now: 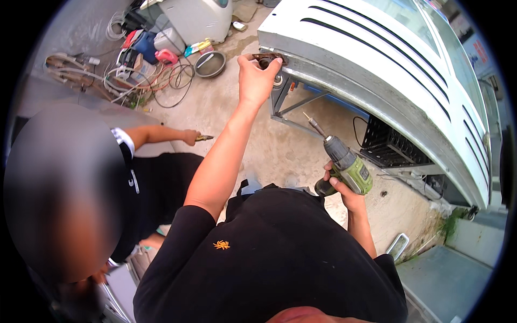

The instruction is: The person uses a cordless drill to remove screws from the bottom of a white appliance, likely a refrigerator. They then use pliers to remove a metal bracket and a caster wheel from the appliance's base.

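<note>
My left hand (255, 78) is raised at the near corner of a white metal cabinet (366, 48), thumb and fingers closed on a small dark rusty metal piece (269, 59) against its lower rail. A round metal fitting (278, 81) shows just under it. My right hand (344, 188) grips a green and black cordless drill (350, 169) by its handle, below and right of my left hand. The drill's bit (311, 120) points up and left toward that corner, apart from it. An angled steel support frame (296, 106) runs under the cabinet.
A person (167, 177) in dark clothes stands at my left, holding pliers (203, 138). Hoses (151, 81), jugs (164, 40), a metal basin (210, 64) and a white appliance (199, 21) lie at the back left. A black rack (390, 142) sits under the cabinet; grey panels (449, 274) are lower right.
</note>
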{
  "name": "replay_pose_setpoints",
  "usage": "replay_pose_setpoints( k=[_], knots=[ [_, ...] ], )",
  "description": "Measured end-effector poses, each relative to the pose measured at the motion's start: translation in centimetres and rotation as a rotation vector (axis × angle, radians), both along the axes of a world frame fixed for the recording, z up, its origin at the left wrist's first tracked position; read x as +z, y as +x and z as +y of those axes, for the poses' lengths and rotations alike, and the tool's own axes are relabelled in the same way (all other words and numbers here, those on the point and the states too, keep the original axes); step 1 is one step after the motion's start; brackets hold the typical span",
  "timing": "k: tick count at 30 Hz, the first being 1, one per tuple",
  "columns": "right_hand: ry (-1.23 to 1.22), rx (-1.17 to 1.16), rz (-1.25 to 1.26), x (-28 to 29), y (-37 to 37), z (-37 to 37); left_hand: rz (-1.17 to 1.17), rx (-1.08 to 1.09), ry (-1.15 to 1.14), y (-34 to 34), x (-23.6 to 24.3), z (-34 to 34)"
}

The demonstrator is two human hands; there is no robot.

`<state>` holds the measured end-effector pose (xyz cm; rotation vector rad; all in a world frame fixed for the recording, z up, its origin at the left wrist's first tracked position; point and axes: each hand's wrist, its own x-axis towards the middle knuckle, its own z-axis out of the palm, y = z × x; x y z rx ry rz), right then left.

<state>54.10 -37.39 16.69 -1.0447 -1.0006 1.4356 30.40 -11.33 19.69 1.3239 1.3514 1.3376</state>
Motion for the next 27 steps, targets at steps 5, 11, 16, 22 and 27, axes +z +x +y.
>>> replay_pose_setpoints(
  k=[5, 11, 16, 22, 27],
  knots=[
    [-0.051, -0.177, -0.075, -0.7, -3.6, -0.9, 0.443, -0.138, -0.058, 0.5, 5.1, -0.6],
    [-0.080, -0.328, -0.044, -0.5, -10.0, -1.1, 0.559, -0.193, -0.024, -0.2, 3.7, 0.7],
    [-0.036, -0.470, -0.094, 0.1, -12.7, -0.6, 0.559, -0.246, 0.043, -1.1, 3.5, 2.1],
    [-0.010, -0.595, -0.213, 1.7, -14.0, 2.5, 0.700, -0.210, 0.040, -0.7, 5.0, 1.5],
    [0.101, -0.610, -0.340, 0.6, -13.5, 5.2, 0.752, -0.164, 0.099, -0.9, 4.2, 1.4]
  ],
)
